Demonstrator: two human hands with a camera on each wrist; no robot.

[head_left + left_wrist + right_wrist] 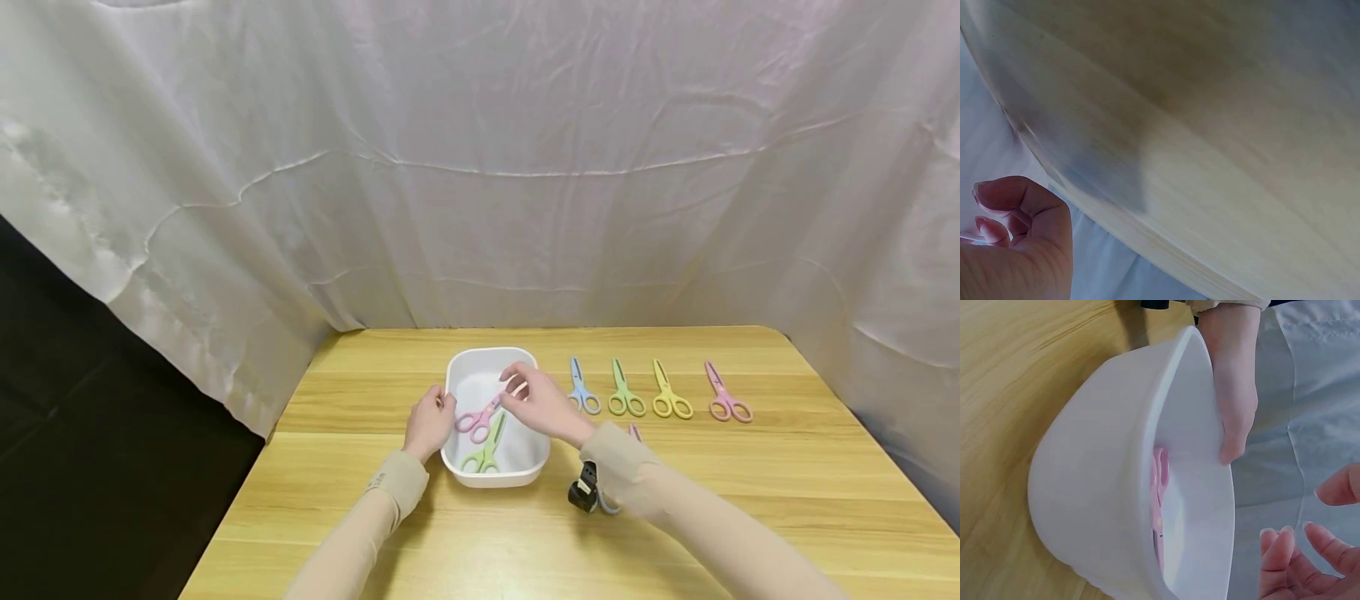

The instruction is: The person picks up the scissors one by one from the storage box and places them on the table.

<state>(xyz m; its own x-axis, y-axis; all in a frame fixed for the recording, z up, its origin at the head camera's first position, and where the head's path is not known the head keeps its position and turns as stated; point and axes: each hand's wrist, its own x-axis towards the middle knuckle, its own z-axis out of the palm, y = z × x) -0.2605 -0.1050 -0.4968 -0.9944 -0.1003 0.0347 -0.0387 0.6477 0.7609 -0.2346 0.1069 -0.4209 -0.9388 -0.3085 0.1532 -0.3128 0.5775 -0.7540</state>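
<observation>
A white plastic bin (465, 371) stands on the wooden table, with pink scissors (487, 413) and green scissors (491, 447) lying inside it. My left hand (430, 423) grips the bin's left rim, thumb over the edge; in the left wrist view that hand (1032, 228) shows curled fingers at the rim. Over the right part of the bin hovers my right hand (546, 406), overlapping the blade end of the pink scissors in the head view. The right wrist view shows this hand (1310, 572) above the bin, thumb and fingers apart, holding nothing.
Right of the bin, blue scissors (577, 383), green scissors (620, 387), yellow scissors (664, 387) and pink scissors (719, 390) form a row. A pink tip (634, 432) and a blue handle (609, 505) show beside my right sleeve. A grey curtain (495, 208) hangs behind the table.
</observation>
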